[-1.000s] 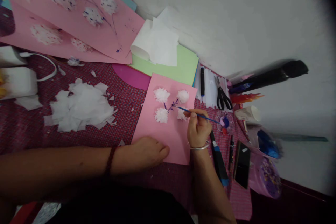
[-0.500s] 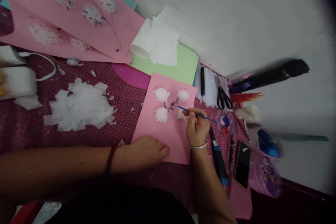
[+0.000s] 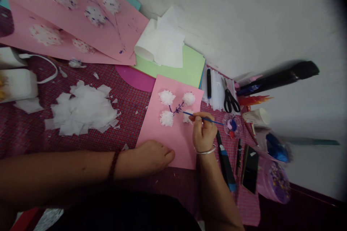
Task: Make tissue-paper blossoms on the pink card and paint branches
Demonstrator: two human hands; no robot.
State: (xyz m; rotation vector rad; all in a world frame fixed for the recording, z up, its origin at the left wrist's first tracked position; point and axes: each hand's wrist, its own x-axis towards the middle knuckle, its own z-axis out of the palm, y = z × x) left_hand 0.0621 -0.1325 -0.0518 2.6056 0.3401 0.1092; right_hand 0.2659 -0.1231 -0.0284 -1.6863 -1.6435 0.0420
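A pink paper sheet [image 3: 173, 133] lies on the red checked tablecloth, with several white tissue pom-poms [image 3: 167, 97] and purple painted stems on it. My right hand [image 3: 204, 133] pinches a thin blue paintbrush [image 3: 211, 120]; its tip touches the purple stems between the pom-poms. My left hand [image 3: 151, 157] rests on the sheet's near left corner, fingers curled loosely and pressing down on the paper.
A small paint palette [image 3: 232, 125] sits right of the brush. Scissors [image 3: 230, 97], pens, a phone [image 3: 249, 168] and cups crowd the right side. A pile of white tissue scraps [image 3: 84, 108] lies left. Finished pink sheets [image 3: 81, 14], green paper and a tissue roll lie behind.
My right hand has shifted the brush slightly, its tip working along the purple stems. The left hand has stayed put.
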